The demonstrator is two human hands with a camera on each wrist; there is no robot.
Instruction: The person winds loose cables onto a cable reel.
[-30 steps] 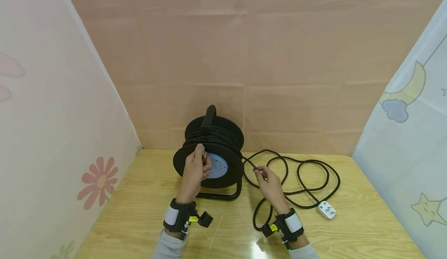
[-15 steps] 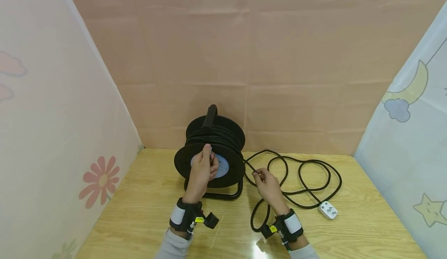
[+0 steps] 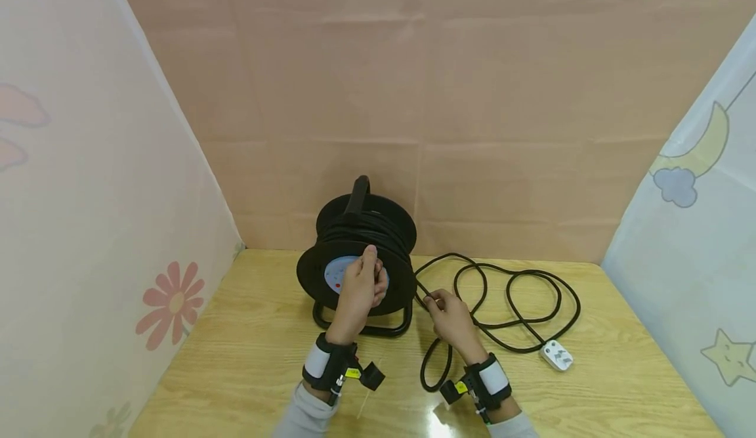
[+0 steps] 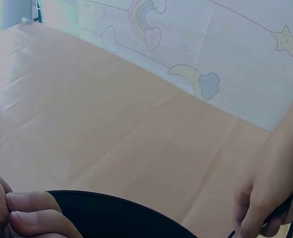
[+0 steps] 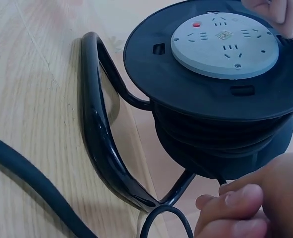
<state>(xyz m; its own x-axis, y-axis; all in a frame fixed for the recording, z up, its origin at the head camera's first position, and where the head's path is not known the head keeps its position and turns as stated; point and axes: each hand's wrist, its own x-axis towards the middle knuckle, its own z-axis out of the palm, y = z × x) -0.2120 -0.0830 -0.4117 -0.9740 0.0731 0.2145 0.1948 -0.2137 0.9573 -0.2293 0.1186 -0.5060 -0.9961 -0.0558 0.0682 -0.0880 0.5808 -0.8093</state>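
A black cable reel (image 3: pixel 310 275) with a pale blue socket panel (image 3: pixel 337 271) stands on the table near the back wall. My left hand (image 3: pixel 356 288) is curled at the reel's front face and grips its winding knob, which the fingers cover. In the right wrist view, the left hand's fingers (image 5: pixel 281 15) sit over the disc's edge. Right of the reel, my right hand (image 3: pixel 453 323) pinches the black cable (image 3: pixel 569 300) between thumb and fingers, close to where it runs onto the drum.
Loose cable loops lie on the wooden table (image 3: pixel 236 359) to the right, ending in a white plug (image 3: pixel 557 355). The reel rests on a black tubular stand (image 3: pixel 382 331), its carrying handle (image 3: pixel 357 198) upright on top. Papered walls (image 3: pixel 331 83) close in the back and sides.
My left hand has moved right across the reel's front, and the socket panel has turned, showing a red spot. My right hand has shifted slightly down and left with the cable.
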